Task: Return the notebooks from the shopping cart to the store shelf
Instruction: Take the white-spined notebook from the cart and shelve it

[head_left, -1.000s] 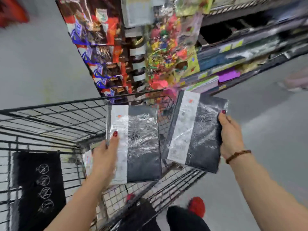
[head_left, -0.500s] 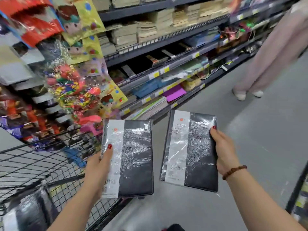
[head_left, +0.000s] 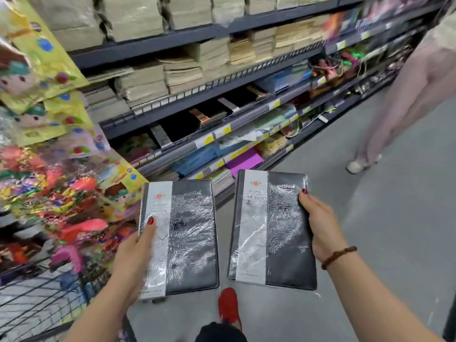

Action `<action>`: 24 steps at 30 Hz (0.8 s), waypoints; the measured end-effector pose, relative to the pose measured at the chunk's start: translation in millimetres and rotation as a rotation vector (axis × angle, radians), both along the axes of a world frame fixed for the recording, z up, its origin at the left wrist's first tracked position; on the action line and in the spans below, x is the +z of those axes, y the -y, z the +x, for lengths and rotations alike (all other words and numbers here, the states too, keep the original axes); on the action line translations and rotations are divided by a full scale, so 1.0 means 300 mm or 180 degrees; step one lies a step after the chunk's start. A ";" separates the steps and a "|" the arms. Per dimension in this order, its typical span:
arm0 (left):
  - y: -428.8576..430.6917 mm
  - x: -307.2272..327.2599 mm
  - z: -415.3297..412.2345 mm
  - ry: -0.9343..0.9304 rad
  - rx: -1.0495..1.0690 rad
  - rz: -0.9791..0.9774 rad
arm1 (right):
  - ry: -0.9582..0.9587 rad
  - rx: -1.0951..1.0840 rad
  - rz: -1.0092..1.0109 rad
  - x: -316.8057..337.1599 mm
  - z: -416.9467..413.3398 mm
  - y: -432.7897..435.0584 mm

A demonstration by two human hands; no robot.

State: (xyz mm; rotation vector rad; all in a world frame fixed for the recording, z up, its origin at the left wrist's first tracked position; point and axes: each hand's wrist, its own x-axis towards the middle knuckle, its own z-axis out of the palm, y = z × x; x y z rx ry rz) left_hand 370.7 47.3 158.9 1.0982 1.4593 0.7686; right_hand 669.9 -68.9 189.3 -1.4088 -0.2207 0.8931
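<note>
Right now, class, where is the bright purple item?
In the head view, the purple item lies on a low shelf near the centre, right of the blue stacks, just beyond the top edge of the notebook in the right hand.

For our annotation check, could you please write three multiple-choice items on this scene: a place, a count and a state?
1. Where does the shopping cart show? A) lower left B) upper right C) centre
2. How many notebooks are held? A) one B) two C) four
3. How are the notebooks? A) lying open B) shut, in clear wrap C) torn in half
1 A: its wire grid is there. 2 B: the left hand grips the left notebook, the right hand the right notebook. 3 B: wrap glints over both closed covers.
</note>
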 end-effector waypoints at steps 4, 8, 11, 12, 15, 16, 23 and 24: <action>-0.149 -0.020 0.111 -0.0080 0.0266 0.0059 | 0.0024 0.0291 -0.0078 0.012 0.131 -0.230; -0.287 -0.017 0.198 0.0069 0.0546 -0.0087 | -0.0059 0.0529 -0.0164 0.019 0.240 -0.438; -0.350 -0.004 0.261 0.0064 0.0784 -0.0149 | -0.0163 0.0741 -0.0217 0.021 0.305 -0.583; -0.364 0.009 0.285 0.0031 0.0896 -0.0130 | -0.0192 0.0850 -0.0247 0.015 0.325 -0.635; -0.397 0.026 0.345 0.0117 0.1079 -0.0065 | -0.0236 0.1092 -0.0276 -0.003 0.374 -0.783; -0.403 0.027 0.367 0.0107 0.1168 -0.0061 | -0.0239 0.1181 -0.0295 -0.011 0.391 -0.831; -0.444 -0.011 0.485 -0.0192 0.2184 -0.0187 | -0.0143 0.2108 -0.0491 -0.050 0.455 -1.153; -0.447 -0.023 0.491 -0.0174 0.2260 -0.0231 | -0.0127 0.2203 -0.0489 -0.054 0.450 -1.192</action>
